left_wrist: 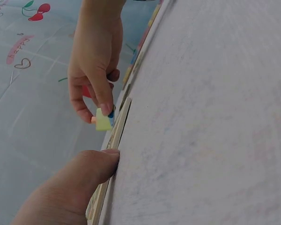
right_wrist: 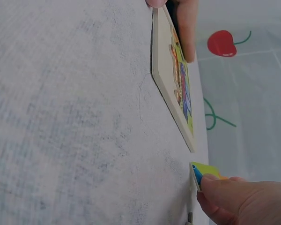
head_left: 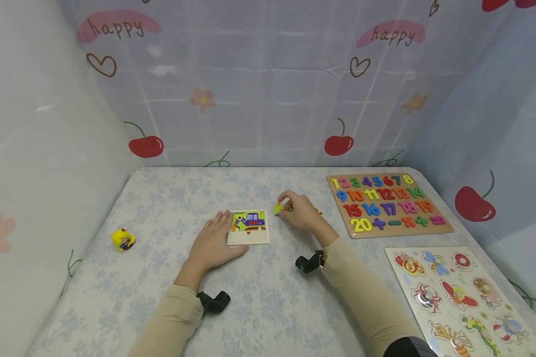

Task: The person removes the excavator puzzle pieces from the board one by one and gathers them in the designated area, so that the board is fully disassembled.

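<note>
A small square puzzle board (head_left: 249, 239) lies on the table, showing a colourful vehicle picture with a purple cab. My left hand (head_left: 213, 240) rests at its left side, fingers extended; in the left wrist view the thumb (left_wrist: 91, 168) touches the board's edge (left_wrist: 123, 119). Just right of the board, my right hand (head_left: 300, 213) pinches a yellow-green puzzle piece (head_left: 277, 209) between thumb and fingers. The right wrist view shows blue on this piece (right_wrist: 206, 169), held apart from the board (right_wrist: 171, 101). Something small and colourful (head_left: 319, 211) lies behind the right hand, mostly hidden.
A wooden number board (head_left: 346, 225) with coloured numerals stands at the back right. Nearer on the right lies an insect puzzle board (head_left: 433, 272). A small yellow toy figure (head_left: 123, 240) sits at the left. Printed curtains surround the patterned tabletop (head_left: 268, 297).
</note>
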Demonstrator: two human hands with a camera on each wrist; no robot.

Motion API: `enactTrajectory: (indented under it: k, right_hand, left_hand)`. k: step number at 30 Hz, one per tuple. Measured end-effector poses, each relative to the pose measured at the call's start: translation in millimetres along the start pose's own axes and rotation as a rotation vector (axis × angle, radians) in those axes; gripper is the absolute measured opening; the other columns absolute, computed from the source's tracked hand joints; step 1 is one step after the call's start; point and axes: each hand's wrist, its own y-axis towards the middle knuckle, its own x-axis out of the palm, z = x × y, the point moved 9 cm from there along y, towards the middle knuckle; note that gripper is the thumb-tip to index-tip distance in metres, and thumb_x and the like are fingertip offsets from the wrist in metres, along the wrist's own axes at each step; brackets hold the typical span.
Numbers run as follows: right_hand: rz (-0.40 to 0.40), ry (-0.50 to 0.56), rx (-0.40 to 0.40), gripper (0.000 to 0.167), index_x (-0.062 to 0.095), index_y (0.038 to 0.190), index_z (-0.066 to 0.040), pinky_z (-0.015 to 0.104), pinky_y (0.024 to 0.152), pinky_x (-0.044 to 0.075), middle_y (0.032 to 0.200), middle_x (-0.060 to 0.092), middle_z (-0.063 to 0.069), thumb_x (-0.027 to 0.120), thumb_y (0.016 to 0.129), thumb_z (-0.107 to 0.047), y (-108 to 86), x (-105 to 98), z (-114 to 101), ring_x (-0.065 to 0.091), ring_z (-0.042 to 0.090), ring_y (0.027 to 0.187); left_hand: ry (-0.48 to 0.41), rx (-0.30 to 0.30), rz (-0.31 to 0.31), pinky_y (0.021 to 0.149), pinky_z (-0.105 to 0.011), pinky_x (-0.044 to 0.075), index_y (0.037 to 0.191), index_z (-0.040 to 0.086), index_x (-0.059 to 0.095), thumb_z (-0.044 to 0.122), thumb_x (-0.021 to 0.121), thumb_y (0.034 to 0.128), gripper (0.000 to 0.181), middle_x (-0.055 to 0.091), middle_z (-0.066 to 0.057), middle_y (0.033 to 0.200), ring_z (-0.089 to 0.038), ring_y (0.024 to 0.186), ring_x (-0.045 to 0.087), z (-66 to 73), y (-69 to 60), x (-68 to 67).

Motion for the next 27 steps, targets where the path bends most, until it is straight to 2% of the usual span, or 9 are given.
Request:
enactTrajectory:
  k: [5,9,15,20,23,27]
  right_hand:
    - [0.018,-0.061,0.025,0.027,0.059,0.118,-0.026,0.033,0.075,0.046,0.100,0.062,0.001,0.070,0.093,-0.021,3.2,1,-3,0.053,0.021,0.094]
    - [0.040,-0.139,0.037,0.027,0.061,0.117,-0.026,0.033,0.073,0.044,0.096,0.061,0.000,0.070,0.092,-0.023,4.8,1,-5,0.049,0.020,0.093]
    - [0.072,-0.274,-0.015,0.028,0.064,0.117,-0.022,0.032,0.071,0.040,0.090,0.062,-0.002,0.072,0.091,-0.024,5.6,1,-13,0.046,0.021,0.089]
    - [0.087,-0.348,-0.055,0.029,0.069,0.118,-0.019,0.031,0.070,0.035,0.087,0.062,-0.001,0.073,0.090,-0.027,4.2,1,-18,0.044,0.021,0.086]
    - [0.100,-0.363,-0.065,0.033,0.068,0.122,-0.020,0.031,0.070,0.035,0.089,0.062,-0.001,0.072,0.091,-0.029,2.3,-1,-19,0.044,0.021,0.086]
    - [0.127,-0.333,-0.069,0.037,0.065,0.127,-0.021,0.032,0.071,0.038,0.095,0.064,0.000,0.070,0.092,-0.031,-1.3,-4,-19,0.045,0.022,0.088]
  left_hand:
    - [-0.004,0.001,-0.001,0.125,-0.049,0.018,0.159,0.009,0.020,0.075,0.057,0.0806,0.109,0.021,-0.007,0.166,-0.027,0.155,0.017,-0.5,0.3,0.0]
    - [-0.006,0.001,0.003,0.125,-0.049,0.018,0.159,0.009,0.020,0.075,0.058,0.0802,0.109,0.021,-0.007,0.166,-0.027,0.155,0.017,-1.3,0.9,0.5]
    - [-0.006,-0.002,0.003,0.125,-0.049,0.018,0.159,0.010,0.019,0.075,0.058,0.0804,0.109,0.020,-0.007,0.166,-0.027,0.155,0.017,-1.3,0.7,0.6]
    - [-0.003,-0.004,0.005,0.126,-0.049,0.017,0.160,0.011,0.019,0.074,0.058,0.0806,0.108,0.021,-0.006,0.166,-0.027,0.155,0.017,-1.2,0.1,1.5]
    - [-0.009,0.003,0.014,0.125,-0.049,0.018,0.160,0.016,0.020,0.074,0.059,0.0806,0.105,0.022,-0.007,0.166,-0.028,0.155,0.018,-0.3,-0.3,0.9]
    - [-0.001,0.016,0.021,0.125,-0.050,0.019,0.159,0.023,0.025,0.074,0.057,0.0814,0.098,0.023,-0.008,0.166,-0.029,0.154,0.018,0.7,-0.8,0.4]
